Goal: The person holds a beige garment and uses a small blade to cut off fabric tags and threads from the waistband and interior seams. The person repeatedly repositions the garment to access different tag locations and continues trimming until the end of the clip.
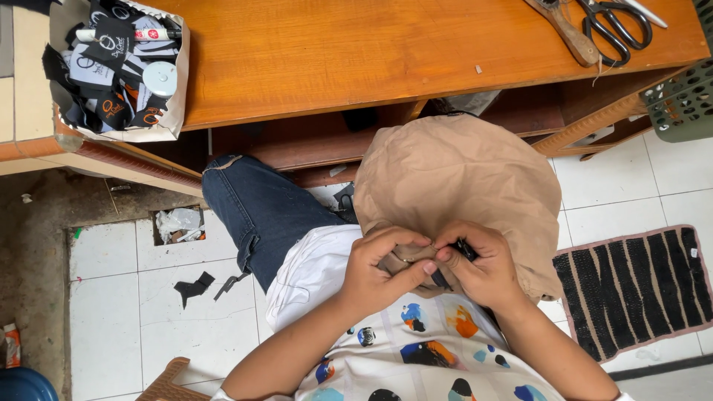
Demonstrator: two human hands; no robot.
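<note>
Pinching the near edge of the tan fabric piece [460, 174] draped over your lap, your left hand [379, 271] was closed on it; your right hand [479, 271] gripped fabric and a small black tag [466, 249]. Judged soft, light, limp: hold at the hem.

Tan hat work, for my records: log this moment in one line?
left hand: pinching tan hat | right hand: pinching black label | scissors: on table

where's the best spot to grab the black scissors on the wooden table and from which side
Grip the black scissors by their two finger loops, which point toward the table's near edge. Come from that near side: they lie flat, blades aimed away toward the far edge, with a wooden-handled tool close on their left.
</note>
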